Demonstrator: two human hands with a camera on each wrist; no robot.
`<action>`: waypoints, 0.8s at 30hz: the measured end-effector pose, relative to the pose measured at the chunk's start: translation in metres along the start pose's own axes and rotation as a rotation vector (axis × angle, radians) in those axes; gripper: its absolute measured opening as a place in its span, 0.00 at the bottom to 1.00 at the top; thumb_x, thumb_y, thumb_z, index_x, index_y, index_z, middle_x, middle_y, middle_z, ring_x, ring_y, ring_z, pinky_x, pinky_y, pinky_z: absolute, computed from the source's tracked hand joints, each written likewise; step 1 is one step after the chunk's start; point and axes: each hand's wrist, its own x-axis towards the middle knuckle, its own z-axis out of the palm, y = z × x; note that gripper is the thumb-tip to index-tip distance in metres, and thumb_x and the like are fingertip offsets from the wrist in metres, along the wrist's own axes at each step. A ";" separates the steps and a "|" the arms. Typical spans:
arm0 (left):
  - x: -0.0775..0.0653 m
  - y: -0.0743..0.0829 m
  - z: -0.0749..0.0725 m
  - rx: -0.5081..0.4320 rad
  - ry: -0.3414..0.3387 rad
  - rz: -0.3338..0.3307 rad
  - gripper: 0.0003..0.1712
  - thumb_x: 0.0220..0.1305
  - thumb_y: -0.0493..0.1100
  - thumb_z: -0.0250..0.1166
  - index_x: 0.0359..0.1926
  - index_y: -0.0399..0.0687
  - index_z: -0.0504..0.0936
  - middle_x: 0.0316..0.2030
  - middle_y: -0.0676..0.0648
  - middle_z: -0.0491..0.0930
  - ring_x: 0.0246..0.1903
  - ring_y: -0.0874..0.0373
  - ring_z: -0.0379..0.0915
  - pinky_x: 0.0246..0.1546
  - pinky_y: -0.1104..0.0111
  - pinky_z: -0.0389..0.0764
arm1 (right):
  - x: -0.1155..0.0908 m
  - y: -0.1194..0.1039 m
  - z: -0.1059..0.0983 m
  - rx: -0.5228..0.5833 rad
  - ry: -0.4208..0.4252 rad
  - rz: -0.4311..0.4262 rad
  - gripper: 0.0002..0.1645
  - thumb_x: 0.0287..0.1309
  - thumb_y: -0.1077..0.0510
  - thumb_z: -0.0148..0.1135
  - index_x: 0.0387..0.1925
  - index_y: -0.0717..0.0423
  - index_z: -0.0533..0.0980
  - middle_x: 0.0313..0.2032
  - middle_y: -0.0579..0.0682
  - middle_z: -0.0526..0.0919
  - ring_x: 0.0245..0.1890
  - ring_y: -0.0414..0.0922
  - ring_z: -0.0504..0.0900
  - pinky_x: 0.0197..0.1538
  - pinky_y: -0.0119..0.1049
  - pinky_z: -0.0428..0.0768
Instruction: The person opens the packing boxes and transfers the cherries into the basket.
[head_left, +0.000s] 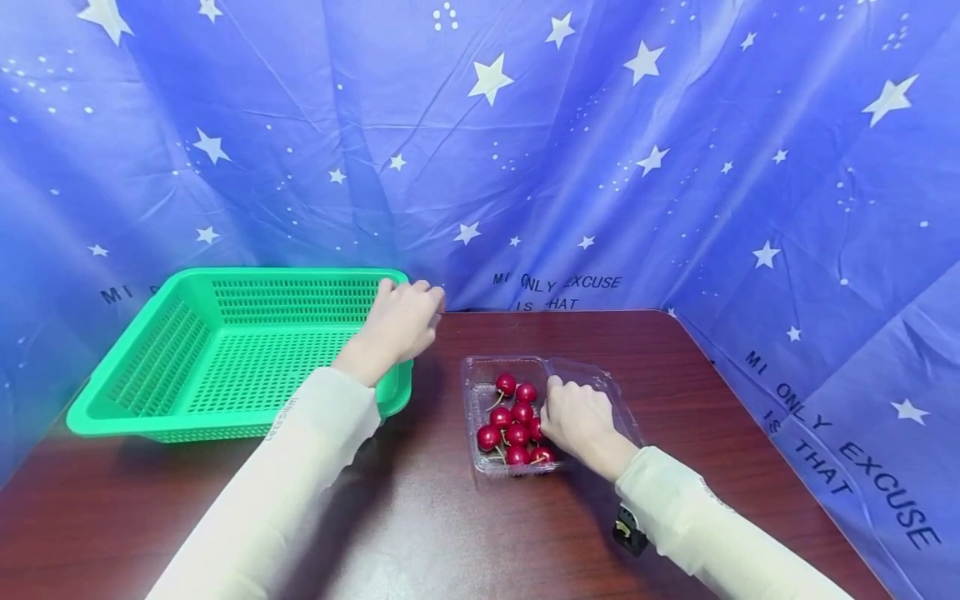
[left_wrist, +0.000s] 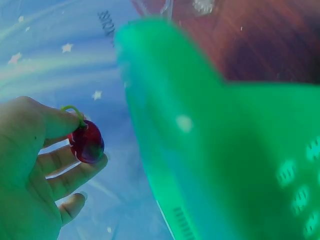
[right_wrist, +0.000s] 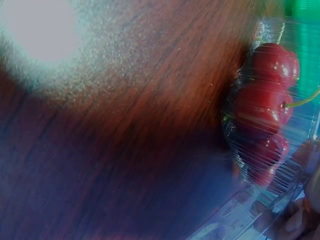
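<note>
One brown table (head_left: 435, 533), starry cloth (head_left: 480, 158)

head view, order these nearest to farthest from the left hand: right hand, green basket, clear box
1. Green basket: on the left, alongside the left hand
2. Clear box: to the right
3. Right hand: at the box's right side

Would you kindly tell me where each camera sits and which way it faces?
Head: worn on the head, facing forward and down at the green basket, clear box, left hand, right hand and sleeves.
Left wrist: on that wrist, facing the basket's side; the left hand shows, pinching a cherry.
Right wrist: on that wrist, facing the table and cherries; only some fingers show at lower right.
Head and right wrist both show cherries in the box.
</note>
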 end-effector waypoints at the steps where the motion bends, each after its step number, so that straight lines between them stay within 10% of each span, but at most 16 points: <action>1: -0.001 -0.004 -0.001 -0.008 0.007 -0.013 0.07 0.60 0.37 0.58 0.40 0.45 0.79 0.38 0.43 0.82 0.40 0.45 0.77 0.49 0.49 0.69 | 0.000 -0.001 0.000 0.000 0.001 -0.002 0.10 0.50 0.57 0.57 0.24 0.62 0.70 0.23 0.66 0.85 0.22 0.64 0.82 0.20 0.56 0.78; 24: -0.041 -0.077 0.008 -0.104 -0.016 -0.265 0.10 0.55 0.30 0.50 0.36 0.40 0.76 0.36 0.39 0.79 0.38 0.43 0.73 0.47 0.44 0.64 | 0.000 -0.001 -0.001 -0.020 -0.005 -0.002 0.11 0.50 0.57 0.56 0.24 0.62 0.70 0.24 0.66 0.85 0.23 0.64 0.82 0.21 0.56 0.78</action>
